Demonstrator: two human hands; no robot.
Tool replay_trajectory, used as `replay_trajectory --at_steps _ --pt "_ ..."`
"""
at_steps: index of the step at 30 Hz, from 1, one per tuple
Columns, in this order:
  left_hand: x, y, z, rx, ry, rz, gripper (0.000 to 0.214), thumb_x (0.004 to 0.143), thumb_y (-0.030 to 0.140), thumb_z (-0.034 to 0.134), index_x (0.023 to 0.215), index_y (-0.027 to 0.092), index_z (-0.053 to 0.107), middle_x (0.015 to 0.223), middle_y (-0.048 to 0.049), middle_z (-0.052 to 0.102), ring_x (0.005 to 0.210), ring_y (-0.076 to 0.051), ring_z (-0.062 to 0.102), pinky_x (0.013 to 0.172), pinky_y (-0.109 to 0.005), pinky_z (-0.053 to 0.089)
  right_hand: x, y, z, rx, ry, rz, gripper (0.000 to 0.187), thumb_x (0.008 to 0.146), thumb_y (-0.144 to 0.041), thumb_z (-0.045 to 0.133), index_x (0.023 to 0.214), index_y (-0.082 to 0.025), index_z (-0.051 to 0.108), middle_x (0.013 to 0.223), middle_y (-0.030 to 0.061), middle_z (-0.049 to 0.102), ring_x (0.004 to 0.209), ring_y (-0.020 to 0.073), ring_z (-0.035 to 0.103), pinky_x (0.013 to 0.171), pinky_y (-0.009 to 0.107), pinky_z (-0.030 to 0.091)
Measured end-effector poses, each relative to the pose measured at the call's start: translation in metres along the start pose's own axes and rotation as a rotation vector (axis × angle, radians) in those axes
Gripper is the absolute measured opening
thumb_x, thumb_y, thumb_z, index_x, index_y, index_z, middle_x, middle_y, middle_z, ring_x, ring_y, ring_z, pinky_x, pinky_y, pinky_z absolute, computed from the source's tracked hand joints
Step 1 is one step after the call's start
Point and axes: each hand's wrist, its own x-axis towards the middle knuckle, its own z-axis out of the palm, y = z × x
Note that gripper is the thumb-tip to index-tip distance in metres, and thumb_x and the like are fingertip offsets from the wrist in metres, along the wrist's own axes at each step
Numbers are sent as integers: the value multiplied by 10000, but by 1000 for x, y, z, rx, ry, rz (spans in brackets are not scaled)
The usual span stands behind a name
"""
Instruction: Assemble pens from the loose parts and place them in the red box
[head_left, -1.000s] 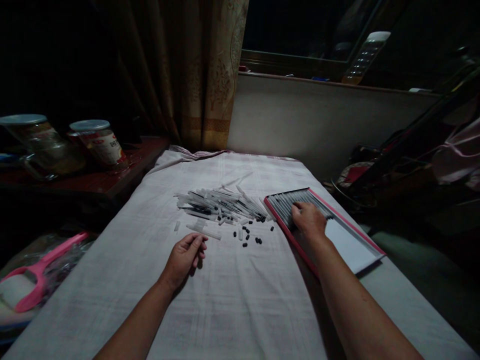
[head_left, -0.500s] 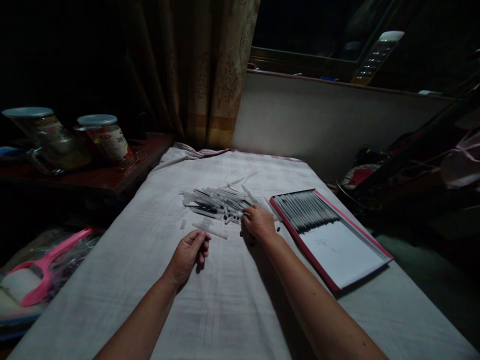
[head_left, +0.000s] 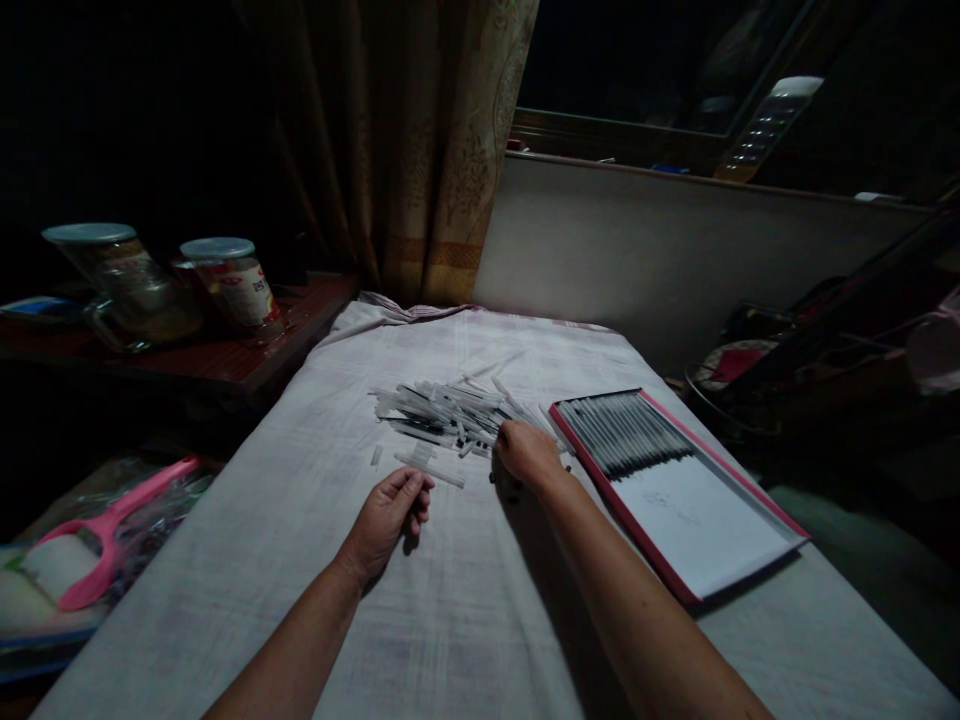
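A loose pile of clear pen barrels and dark refills [head_left: 442,405] lies on the checked cloth, with small black pen parts [head_left: 461,443] along its near edge. My left hand [head_left: 386,520] is closed, thumb against fingers, at a clear pen barrel [head_left: 448,479] that slants out beyond the fingertips. My right hand [head_left: 529,455] reaches to the right edge of the pile with its fingers curled in; what they hold is hidden. A short clear piece [head_left: 376,456] lies left of the barrel.
A shallow red-edged box [head_left: 694,597] on the right holds a row of pens [head_left: 626,430]. Lidded jars [head_left: 232,285] and a glass jug [head_left: 142,310] stand on a dark side table [head_left: 270,365]. A pink-handled object [head_left: 105,540] lies at lower left.
The whole view has shifted slightly, with everything a little right and lower. My right fingers have curled in more at the pile's edge. My left hand keeps its pinch at the barrel.
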Motion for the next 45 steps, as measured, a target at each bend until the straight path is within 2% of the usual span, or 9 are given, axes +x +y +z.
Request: replay_trajectory --at_steps 3,7,9,12,16,23,35,41,45 --pt "1 -4 1 104 32 75 422 769 577 623 888 172 613 638 40 559 395 -69 464 316 -179 371 -17 2 2 101 94 42 301 923 -289 436 1033 -205 703 973 114 741 895 264 681 709 318 448" --pt "-2 -10 2 527 231 524 263 871 375 565 1045 201 658 959 -70 679 858 -189 669 684 -305 568 -37 -1 10 415 125 -126 225 877 -252 503 901 -217 724 890 60 746 824 210 668 696 280 429" --pt "-4 -11 2 784 314 761 268 893 302 558 1132 233 658 1214 -97 639 1145 -241 590 938 -405 509 -42 -6 14 603 108 -234 208 859 -244 517 866 -207 722 858 44 741 796 189 657 701 269 432" --pt "-5 -14 2 1008 290 902 283 919 263 540 1182 244 643 1193 -88 673 1126 -238 600 995 -434 451 -41 -16 16 842 30 -353 184 834 -250 537 812 -188 708 783 26 719 745 165 637 694 257 443" --pt "-2 -17 0 986 213 776 209 930 279 505 1020 225 685 834 -41 731 795 -200 664 808 -358 496 -22 -26 13 980 -124 -398 223 857 -296 526 823 -160 698 716 18 690 628 132 597 600 231 444" --pt "2 -17 -7 532 315 340 234 918 393 476 1039 252 619 719 24 642 547 -133 586 552 -233 447 25 -49 9 420 61 -133 339 955 -344 434 961 -205 744 956 64 750 885 185 670 745 250 458" --pt "2 -14 -4 455 243 304 315 913 454 463 1003 216 650 659 19 604 506 -118 541 509 -216 430 48 -77 -8 159 -50 -87 257 854 -256 553 986 -180 760 1072 157 731 1051 287 658 861 351 469" --pt "2 -16 -5 575 273 374 252 880 409 544 999 256 705 710 -12 688 677 -191 660 612 -254 478 7 -44 6 677 10 -47 182 834 -230 536 884 -166 699 907 87 752 834 209 694 690 273 487" --pt "-3 -14 1 769 168 532 243 887 332 529 1018 261 721 974 -59 754 898 -237 690 820 -327 495 -38 -30 27 1532 -31 212 181 717 -310 652 822 -165 627 847 56 725 597 125 637 432 177 368"
